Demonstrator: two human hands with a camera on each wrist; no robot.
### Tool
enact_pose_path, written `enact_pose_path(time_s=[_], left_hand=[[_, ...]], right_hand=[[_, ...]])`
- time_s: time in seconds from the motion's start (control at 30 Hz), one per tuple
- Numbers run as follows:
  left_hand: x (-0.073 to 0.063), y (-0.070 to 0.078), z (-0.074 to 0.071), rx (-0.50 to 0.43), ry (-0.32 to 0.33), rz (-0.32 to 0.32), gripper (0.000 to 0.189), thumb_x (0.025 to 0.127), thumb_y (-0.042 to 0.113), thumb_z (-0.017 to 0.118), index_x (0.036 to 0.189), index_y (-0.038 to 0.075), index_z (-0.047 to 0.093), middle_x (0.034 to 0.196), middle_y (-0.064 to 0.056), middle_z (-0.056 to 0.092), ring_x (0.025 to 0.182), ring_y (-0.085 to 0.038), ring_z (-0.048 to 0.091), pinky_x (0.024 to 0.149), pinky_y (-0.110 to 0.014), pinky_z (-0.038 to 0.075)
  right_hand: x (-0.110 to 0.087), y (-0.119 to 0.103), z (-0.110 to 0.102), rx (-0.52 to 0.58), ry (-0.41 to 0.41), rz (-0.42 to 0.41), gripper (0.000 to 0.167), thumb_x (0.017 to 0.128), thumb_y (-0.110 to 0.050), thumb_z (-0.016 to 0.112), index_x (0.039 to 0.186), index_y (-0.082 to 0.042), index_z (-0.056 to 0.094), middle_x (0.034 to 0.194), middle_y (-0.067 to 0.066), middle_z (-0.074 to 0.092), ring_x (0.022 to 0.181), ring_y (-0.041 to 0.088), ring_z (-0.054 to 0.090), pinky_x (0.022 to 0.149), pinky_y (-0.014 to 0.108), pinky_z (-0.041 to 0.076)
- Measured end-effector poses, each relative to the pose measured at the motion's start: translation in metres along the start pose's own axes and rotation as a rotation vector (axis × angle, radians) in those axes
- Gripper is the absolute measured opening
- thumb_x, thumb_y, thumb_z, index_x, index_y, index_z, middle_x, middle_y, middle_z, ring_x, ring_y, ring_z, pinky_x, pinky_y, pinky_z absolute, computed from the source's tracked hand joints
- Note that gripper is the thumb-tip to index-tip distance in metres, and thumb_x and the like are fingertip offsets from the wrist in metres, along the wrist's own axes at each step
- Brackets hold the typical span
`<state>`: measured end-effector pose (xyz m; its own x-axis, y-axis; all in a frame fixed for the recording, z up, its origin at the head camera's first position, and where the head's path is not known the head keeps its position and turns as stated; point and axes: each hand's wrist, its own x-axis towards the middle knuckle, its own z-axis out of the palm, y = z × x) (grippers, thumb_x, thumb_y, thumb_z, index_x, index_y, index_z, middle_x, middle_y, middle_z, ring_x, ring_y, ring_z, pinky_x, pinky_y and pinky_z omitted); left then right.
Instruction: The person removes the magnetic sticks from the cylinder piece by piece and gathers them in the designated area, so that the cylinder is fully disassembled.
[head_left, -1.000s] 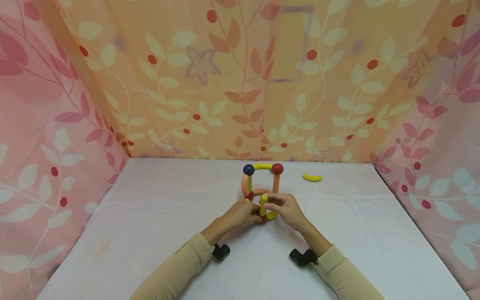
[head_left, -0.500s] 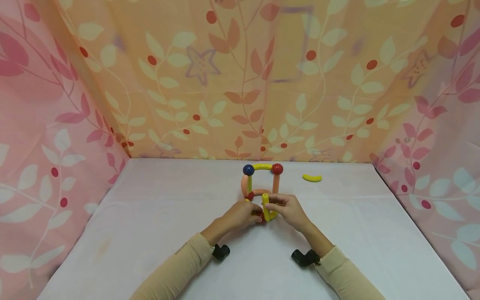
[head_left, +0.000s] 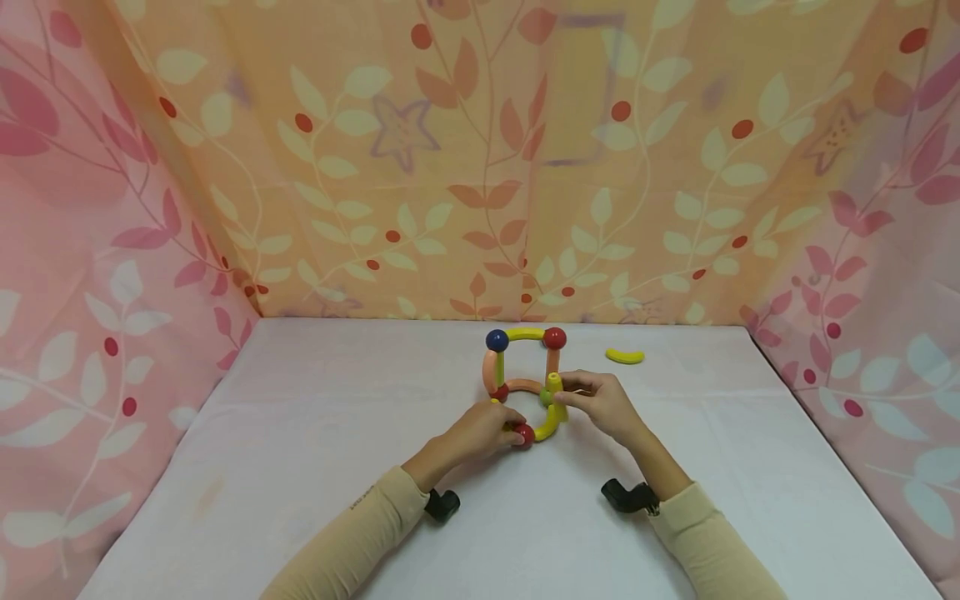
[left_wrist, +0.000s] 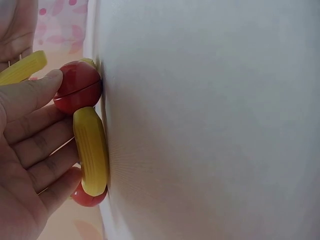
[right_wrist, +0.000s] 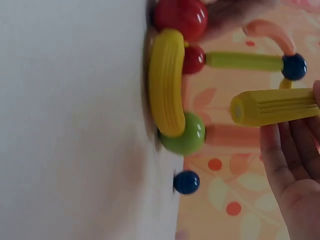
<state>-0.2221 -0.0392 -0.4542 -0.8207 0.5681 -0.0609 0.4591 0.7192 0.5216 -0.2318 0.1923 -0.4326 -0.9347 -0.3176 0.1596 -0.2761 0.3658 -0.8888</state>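
Note:
My left hand (head_left: 480,429) holds a red ball (head_left: 525,436) at the front corner of a ball-and-stick magnetic structure, thumb on one side and fingers behind it. In my right hand (head_left: 603,404) a yellow magnetic stick (right_wrist: 270,106) is pinched upright, its lower end free, close over a green ball (right_wrist: 185,135). A curved yellow stick (right_wrist: 167,82) joins the red and green balls on the table. Behind, an upright frame has a blue ball (head_left: 497,340) and another red ball (head_left: 555,337) on top, bridged by a yellow stick (head_left: 526,333).
A loose curved yellow stick (head_left: 625,357) lies on the white tabletop (head_left: 675,450) at the back right. Another blue ball (right_wrist: 186,182) rests beyond the structure in the right wrist view. Floral cloth walls (head_left: 480,208) enclose the back and sides.
My right hand has moved the yellow stick from above the front red ball to the right and back, near the green ball. The left hand has stayed on the red ball.

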Motion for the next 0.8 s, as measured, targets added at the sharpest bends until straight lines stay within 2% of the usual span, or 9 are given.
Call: enact_pose_path(time_s=[0.27, 0.5, 0.67, 0.8], left_hand=[[0.001, 0.0, 0.001, -0.002, 0.001, -0.014, 0.033, 0.089, 0.025, 0.072, 0.118, 0.01, 0.071, 0.108, 0.001, 0.074, 0.093, -0.009, 0.062, 0.086, -0.022, 0.052], [0.001, 0.001, 0.0, -0.018, -0.007, -0.041, 0.034, 0.089, 0.027, 0.071, 0.119, 0.011, 0.071, 0.108, 0.001, 0.073, 0.09, -0.008, 0.061, 0.085, -0.022, 0.052], [0.0, 0.001, 0.0, -0.021, -0.008, -0.045, 0.034, 0.089, 0.027, 0.071, 0.118, 0.011, 0.071, 0.109, 0.001, 0.073, 0.091, -0.008, 0.061, 0.084, -0.021, 0.052], [0.0, 0.001, 0.0, -0.018, -0.01, -0.049, 0.033, 0.089, 0.027, 0.071, 0.118, 0.012, 0.071, 0.109, 0.001, 0.073, 0.091, -0.008, 0.061, 0.085, -0.022, 0.052]], right_hand=[[0.002, 0.004, -0.028, -0.169, -0.03, 0.018, 0.036, 0.088, -0.017, 0.072, 0.118, 0.002, 0.068, 0.112, 0.017, 0.071, 0.098, 0.024, 0.067, 0.083, 0.02, 0.054], [0.009, 0.021, -0.048, -0.367, -0.027, -0.017, 0.03, 0.088, -0.009, 0.071, 0.115, 0.004, 0.068, 0.106, 0.017, 0.072, 0.092, 0.024, 0.067, 0.081, 0.038, 0.058], [0.017, 0.034, -0.06, -0.519, -0.041, -0.049, 0.027, 0.085, -0.004, 0.071, 0.111, 0.007, 0.069, 0.099, 0.018, 0.072, 0.086, 0.025, 0.066, 0.078, 0.041, 0.058], [0.026, 0.044, -0.072, -0.608, -0.064, -0.011, 0.026, 0.086, -0.005, 0.069, 0.11, 0.006, 0.07, 0.098, 0.019, 0.071, 0.088, 0.029, 0.065, 0.081, 0.047, 0.055]])
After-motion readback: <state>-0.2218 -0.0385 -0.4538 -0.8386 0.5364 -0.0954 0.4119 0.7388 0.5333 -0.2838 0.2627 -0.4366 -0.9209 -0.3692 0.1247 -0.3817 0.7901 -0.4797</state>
